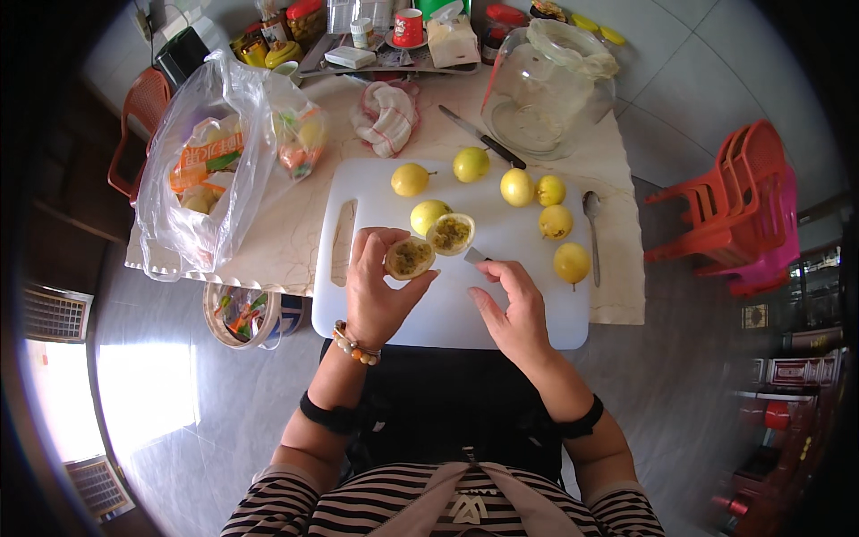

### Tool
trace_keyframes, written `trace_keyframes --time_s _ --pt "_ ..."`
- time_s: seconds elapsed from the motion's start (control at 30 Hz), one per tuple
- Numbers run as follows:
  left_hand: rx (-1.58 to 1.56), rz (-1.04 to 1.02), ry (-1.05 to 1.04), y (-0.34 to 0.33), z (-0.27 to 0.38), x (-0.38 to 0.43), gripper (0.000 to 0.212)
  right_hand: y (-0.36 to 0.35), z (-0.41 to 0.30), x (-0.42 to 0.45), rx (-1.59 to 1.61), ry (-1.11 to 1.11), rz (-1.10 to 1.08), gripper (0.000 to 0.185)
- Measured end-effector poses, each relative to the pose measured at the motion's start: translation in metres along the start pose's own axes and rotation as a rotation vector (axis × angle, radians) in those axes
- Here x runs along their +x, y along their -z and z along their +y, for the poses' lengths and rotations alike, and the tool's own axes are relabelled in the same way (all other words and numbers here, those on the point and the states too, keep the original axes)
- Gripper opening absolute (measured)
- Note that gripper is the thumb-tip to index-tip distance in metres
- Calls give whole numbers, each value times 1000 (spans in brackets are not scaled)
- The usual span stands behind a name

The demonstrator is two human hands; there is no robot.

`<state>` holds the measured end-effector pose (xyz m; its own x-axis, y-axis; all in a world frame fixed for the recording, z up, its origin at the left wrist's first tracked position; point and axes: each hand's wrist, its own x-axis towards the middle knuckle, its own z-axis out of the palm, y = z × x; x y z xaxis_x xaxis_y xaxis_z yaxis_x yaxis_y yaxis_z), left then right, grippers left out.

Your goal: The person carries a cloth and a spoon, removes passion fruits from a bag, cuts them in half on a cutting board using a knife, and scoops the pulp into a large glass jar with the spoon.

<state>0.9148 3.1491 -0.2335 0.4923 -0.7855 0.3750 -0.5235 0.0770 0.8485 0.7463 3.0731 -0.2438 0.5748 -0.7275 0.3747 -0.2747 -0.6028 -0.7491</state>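
Observation:
My left hand (384, 285) grips a halved yellow passion fruit (409, 258), cut side up, above a white plastic cutting board (443, 322). The other half (450, 234) shows its seedy pulp right beside it; whether my left hand holds that half too, I cannot tell. My right hand (507, 305) has thumb and index finger apart. Near that index finger lies a small blade (478, 256), its rest hidden by the hand. A whole yellow passion fruit (431, 216) sits behind the halves, and several more, like this one (572, 262), stand around the board's back and right.
Beyond the board lie a black-handled knife (503, 152) and a crumpled cloth (387, 117). A metal spoon (592, 235) is at right, a large glass jar (537, 101) behind. Plastic bags of fruit (208, 168) stand left; a bucket (241, 315) is below the table edge.

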Motion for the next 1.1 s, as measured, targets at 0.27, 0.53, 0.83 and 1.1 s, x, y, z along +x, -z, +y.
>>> trace_keyframes --time_s 0.27,0.53,0.83,1.1 --pt "40 10 -30 -1 5 -11 46 -4 8 -7 -36 -42 38 31" --pt "176 246 53 11 -44 -1 46 4 38 -17 -399 -37 39 38" --pt "371 316 147 -4 -71 18 49 0 42 -15 -551 -66 25 36" --pt "330 374 53 5 -60 7 49 1 44 -13 -527 -22 50 35"
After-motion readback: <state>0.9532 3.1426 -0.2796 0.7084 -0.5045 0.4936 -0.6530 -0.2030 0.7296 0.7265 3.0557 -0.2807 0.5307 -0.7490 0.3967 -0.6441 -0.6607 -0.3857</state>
